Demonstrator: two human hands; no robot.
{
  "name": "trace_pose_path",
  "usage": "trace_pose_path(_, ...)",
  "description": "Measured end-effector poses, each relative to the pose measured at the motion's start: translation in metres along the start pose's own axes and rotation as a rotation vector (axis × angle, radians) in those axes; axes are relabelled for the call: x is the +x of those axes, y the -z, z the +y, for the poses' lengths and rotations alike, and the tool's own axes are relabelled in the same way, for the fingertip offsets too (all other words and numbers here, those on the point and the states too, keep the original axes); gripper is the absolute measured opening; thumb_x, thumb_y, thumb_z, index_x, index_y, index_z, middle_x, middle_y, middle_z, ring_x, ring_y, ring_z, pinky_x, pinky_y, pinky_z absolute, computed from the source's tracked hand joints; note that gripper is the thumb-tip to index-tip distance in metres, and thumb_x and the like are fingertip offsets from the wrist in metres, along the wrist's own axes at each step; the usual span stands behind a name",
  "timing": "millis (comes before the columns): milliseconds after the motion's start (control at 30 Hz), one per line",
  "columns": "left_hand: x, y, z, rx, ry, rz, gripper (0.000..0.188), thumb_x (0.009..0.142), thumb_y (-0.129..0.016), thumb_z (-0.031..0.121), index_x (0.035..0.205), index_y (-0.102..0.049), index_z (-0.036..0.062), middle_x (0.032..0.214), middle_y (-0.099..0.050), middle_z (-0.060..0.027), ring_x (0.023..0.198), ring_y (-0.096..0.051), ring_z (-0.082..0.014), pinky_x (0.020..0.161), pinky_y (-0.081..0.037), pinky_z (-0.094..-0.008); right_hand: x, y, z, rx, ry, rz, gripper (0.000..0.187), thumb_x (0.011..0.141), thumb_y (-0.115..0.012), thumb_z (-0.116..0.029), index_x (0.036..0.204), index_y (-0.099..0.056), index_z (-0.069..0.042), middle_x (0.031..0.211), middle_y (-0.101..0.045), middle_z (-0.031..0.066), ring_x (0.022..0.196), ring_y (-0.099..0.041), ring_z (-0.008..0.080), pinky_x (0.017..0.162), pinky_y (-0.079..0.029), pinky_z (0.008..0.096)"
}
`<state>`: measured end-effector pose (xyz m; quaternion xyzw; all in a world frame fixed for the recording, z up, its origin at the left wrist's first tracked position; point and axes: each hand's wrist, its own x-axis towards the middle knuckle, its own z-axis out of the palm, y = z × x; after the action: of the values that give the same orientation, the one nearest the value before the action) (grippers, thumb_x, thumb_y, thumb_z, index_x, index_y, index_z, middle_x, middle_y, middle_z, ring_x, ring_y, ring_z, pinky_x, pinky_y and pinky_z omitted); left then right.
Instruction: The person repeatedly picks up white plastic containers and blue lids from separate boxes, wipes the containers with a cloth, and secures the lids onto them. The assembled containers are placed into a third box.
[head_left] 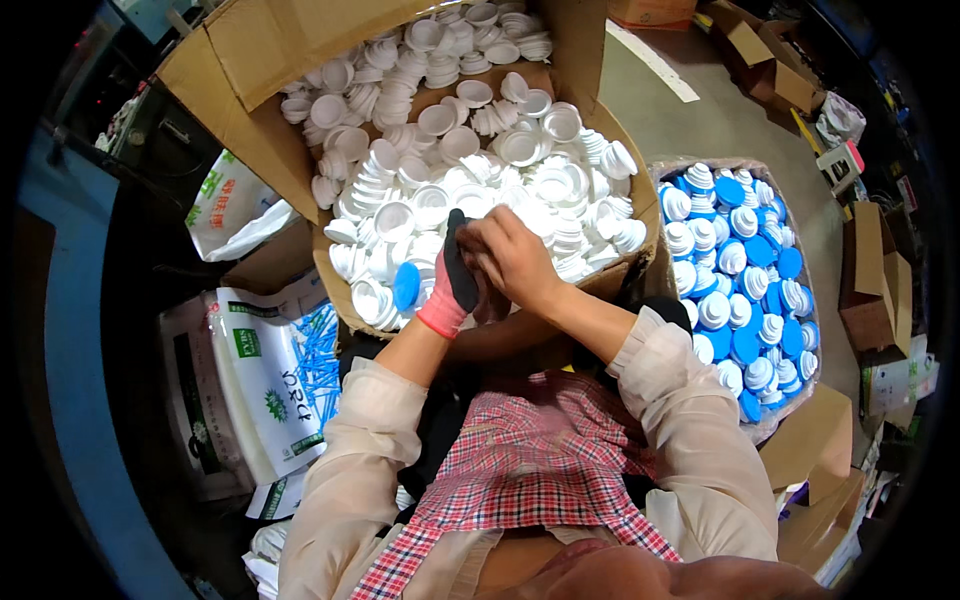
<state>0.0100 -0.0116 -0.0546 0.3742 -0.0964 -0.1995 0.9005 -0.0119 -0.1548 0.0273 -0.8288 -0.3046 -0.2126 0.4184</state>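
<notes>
left hand [455, 280] wears a dark glove with a pink cuff, right hand [512, 258] is bare. both hands meet at the near edge of the big cardboard box [262, 150], right hand partly over the left. left fingers curled, right fingers curled over them; something is pinched between the two hands but it is hidden, cannot tell what it is or which hand has it. a blue cap [406, 286] sits just beside the left hand, at the near left edge of the box, resting on the white pieces.

the box is full of white plastic caps [470, 170], many nested in short stacks, loose and tilted every way. box flaps stand open at the far left.

to the right of the box, a clear bag [752, 425] holds blue and white caps [740, 270] stacked together, well apart from the hands.

left of the box, white printed sacks [262, 375] lie on the floor [660, 110], one showing thin blue sticks [318, 350] through clear plastic. more cardboard boxes [870, 285] stand along the right edge of the view and at the far right corner.

person wears a beige long-sleeved top and a red checked apron [540, 450]; forearms come up from the lower edge.
</notes>
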Motion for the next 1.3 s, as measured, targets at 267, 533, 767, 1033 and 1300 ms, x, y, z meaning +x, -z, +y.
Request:
trace_pose_path(267,-0.004,0.028,0.082,-0.317,-0.217,0.478,0.068,0.089,-0.05,0.058,0.126,-0.045,0.0008,0.121,-0.053,-0.02,0.111,-0.055,-0.0426,0.091,-0.045,-0.0639,-0.019,-0.021,0.038,0.159,-0.079,-0.273,0.05,0.077,-0.074,-0.02,0.119,-0.053,-0.004,0.114,-0.053,0.0207,0.109,-0.049,0.0389,0.097,-0.04,0.0427)
trace_pose_path(533,-0.007,0.012,0.083,-0.641,0.041,0.038,0.078,0.09,-0.051,0.055,0.142,-0.027,0.0008,0.14,-0.037,-0.0278,0.131,-0.035,-0.0498,0.098,-0.038,-0.0661,-0.035,0.021,0.11,-0.437,-0.431,-0.449,0.029,0.074,-0.077,-0.023,0.098,-0.07,-0.01,0.106,-0.055,0.0144,0.105,-0.048,0.0344,0.087,-0.045,0.0416)
trace_pose_path(767,-0.009,0.0,0.083,-0.644,0.093,-0.048,0.079,0.093,-0.042,0.055,0.144,-0.022,-0.0018,0.145,-0.032,-0.0281,0.134,-0.032,-0.0469,0.103,-0.033,-0.0632,-0.013,0.034,0.113,-0.097,-0.412,-0.038,0.02,0.087,-0.062,-0.009,0.105,-0.06,-0.002,0.093,-0.059,0.0147,0.084,-0.057,0.0287,0.076,-0.048,0.0358)
trace_pose_path(1033,-0.005,-0.016,0.062,0.118,-0.069,-0.112,0.066,0.095,-0.045,0.05,0.139,-0.034,0.003,0.139,-0.044,-0.0198,0.123,-0.046,-0.0379,0.102,-0.039,-0.0538,0.008,0.05,0.056,1.322,-0.814,0.088,0.04,0.092,-0.056,-0.008,0.132,-0.05,-0.007,0.126,-0.054,0.0112,0.094,-0.062,0.0231,0.071,-0.055,0.0327)
trace_pose_path(1300,0.007,-0.022,0.044,0.205,-0.067,0.012,0.066,0.09,-0.053,0.053,0.132,-0.043,0.0032,0.124,-0.057,-0.0185,0.111,-0.056,-0.0317,0.092,-0.047,-0.0462,0.005,0.049,0.046,0.807,-0.78,-0.102,0.072,0.071,-0.081,-0.008,0.135,-0.047,-0.008,0.127,-0.05,0.0108,0.11,-0.055,0.0262,0.088,-0.051,0.0353)
